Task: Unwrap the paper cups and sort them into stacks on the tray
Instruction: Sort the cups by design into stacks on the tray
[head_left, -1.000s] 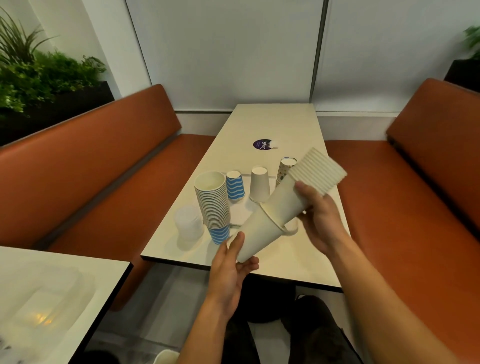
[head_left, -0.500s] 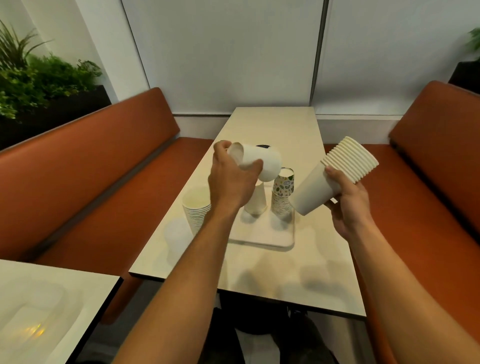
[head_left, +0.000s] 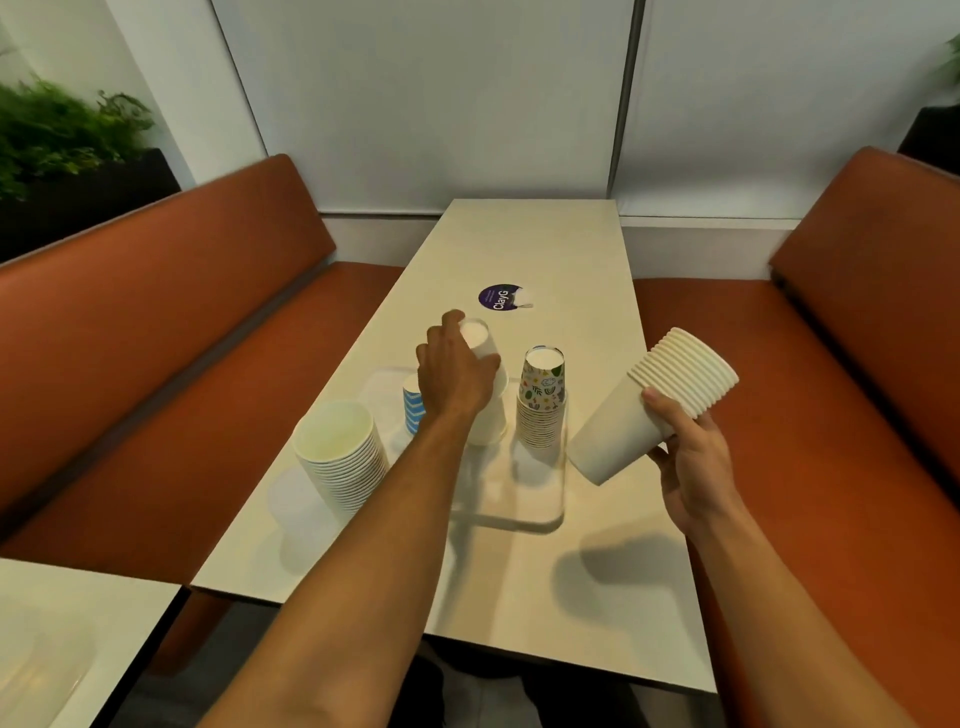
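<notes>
Booth seating in orange-brown flanks a long cream table (head_left: 519, 597) bearing a clear plastic tray (head_left: 540, 514). Left hand (head_left: 457, 379) has fingers and thumb curled round one inverted plain white paper cup (head_left: 480, 338), which sits on top of the inverted white stack (head_left: 491, 421) on the tray, between a blue-striped cup (head_left: 413, 405) and a leaf-patterned stack (head_left: 543, 410). Right hand (head_left: 691, 457) grips a tilted nested sleeve of white cups (head_left: 649, 410) above the table's right side. Recommendation: centre the cup squarely over the stack, seat it lightly without jamming, and avoid nudging the patterned stack just beside it.
</notes>
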